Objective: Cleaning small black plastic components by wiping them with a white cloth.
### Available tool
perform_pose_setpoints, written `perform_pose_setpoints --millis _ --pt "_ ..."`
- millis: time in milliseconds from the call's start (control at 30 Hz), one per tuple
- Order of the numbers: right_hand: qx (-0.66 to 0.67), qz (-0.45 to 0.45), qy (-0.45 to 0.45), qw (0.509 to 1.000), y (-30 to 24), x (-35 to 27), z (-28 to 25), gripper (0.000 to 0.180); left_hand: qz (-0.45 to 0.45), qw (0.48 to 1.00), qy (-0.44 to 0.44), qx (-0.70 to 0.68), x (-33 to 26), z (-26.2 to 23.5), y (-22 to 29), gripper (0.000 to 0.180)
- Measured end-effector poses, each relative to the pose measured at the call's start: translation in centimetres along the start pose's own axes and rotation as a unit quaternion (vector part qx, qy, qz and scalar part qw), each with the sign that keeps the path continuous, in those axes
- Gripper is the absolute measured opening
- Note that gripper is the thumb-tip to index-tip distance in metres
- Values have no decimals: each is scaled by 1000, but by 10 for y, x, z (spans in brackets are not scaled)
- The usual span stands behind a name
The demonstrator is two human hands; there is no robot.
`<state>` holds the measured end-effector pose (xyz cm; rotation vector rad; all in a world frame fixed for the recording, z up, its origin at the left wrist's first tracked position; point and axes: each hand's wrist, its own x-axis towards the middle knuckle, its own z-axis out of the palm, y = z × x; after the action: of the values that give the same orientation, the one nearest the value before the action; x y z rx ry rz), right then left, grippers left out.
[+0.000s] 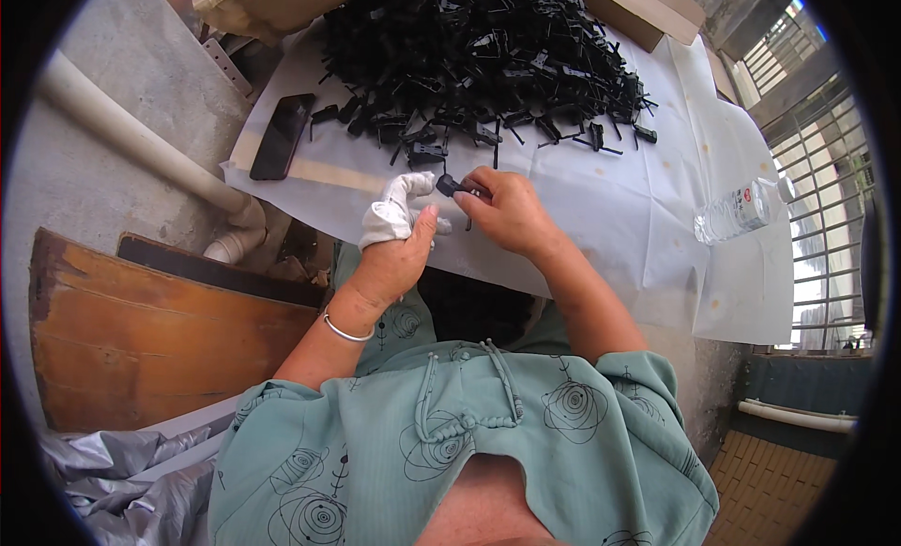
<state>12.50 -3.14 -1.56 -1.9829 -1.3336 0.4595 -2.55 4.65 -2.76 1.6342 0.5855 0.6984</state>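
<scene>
My left hand (399, 236), its fingers wrapped in white cloth, and my right hand (507, 208) meet over the front edge of a white sheet (601, 199). Between them they pinch one small black plastic part (448, 184). Just beyond the hands, a large heap of similar black plastic parts (488, 58) covers the far half of the sheet, with loose pieces scattered at its near edge. A silver bangle (345, 332) circles my left wrist.
A dark phone (282, 136) lies at the sheet's left end. A clear plastic bottle (741, 211) lies on its side at the right. A white pipe (141, 138) and a wooden board (150, 330) are at left; a barred window (817, 170) at right.
</scene>
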Motion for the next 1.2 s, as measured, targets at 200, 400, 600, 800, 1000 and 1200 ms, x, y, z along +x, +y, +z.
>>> perform_pose_setpoints --millis 200,400,600,800,1000,1200 --pt "116 -118 19 986 -11 -26 2 15 -14 991 -79 -111 -1 1 7 23" --pt "133 -290 71 945 -26 -30 1 9 138 989 -3 -54 3 3 -16 21" --pt "248 -84 68 963 -31 -28 1 23 -57 976 -97 -189 -5 -6 20 20" --pt "325 19 11 945 -29 -21 4 26 -47 975 -107 -191 -10 -5 27 31" --pt "178 -125 -8 976 -21 -27 0 26 -22 995 -47 -81 -7 -5 20 32" --pt "250 -9 -20 968 -26 -27 10 28 165 981 11 101 -10 5 16 29"
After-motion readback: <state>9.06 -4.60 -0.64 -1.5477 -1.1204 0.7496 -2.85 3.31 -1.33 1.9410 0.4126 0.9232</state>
